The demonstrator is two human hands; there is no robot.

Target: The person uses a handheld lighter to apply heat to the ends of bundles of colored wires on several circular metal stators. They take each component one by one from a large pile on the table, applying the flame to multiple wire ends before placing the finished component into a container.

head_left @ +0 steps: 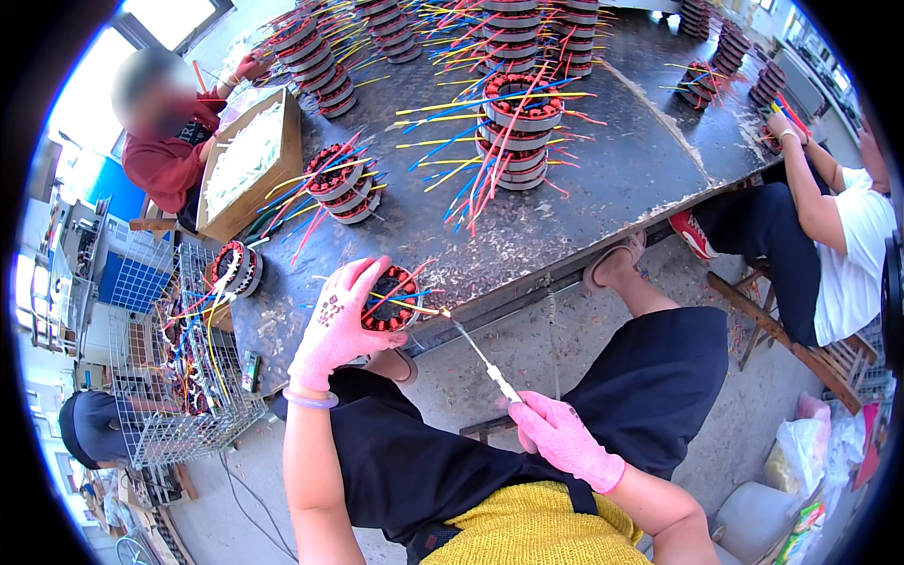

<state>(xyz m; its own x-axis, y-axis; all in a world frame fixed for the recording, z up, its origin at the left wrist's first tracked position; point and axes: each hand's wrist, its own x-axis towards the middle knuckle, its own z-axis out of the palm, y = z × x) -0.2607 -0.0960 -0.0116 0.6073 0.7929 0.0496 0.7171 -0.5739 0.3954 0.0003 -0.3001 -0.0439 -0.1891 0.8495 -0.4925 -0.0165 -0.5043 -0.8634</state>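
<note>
My left hand (335,325), in a pink glove, grips the left side of a motor stator (390,298) near the table's front edge. Red windings line this ring, and red, yellow and blue wires stick out of it. In my right hand (563,435), also pink-gloved, is a slim white-handled tool (500,379) with a long thin metal rod. Its tip, with a small orange glow, meets the end of a yellow wire that points right from the stator. I cannot tell exactly what kind of tool it is.
Stacks of wired stators (521,127) stand across the dark table (603,160), with a shorter stack (341,184) closer to me. One stator (236,268) lies at the left edge, above a wire basket (202,414). Beside a wooden box (250,169) sits a person; another works at right.
</note>
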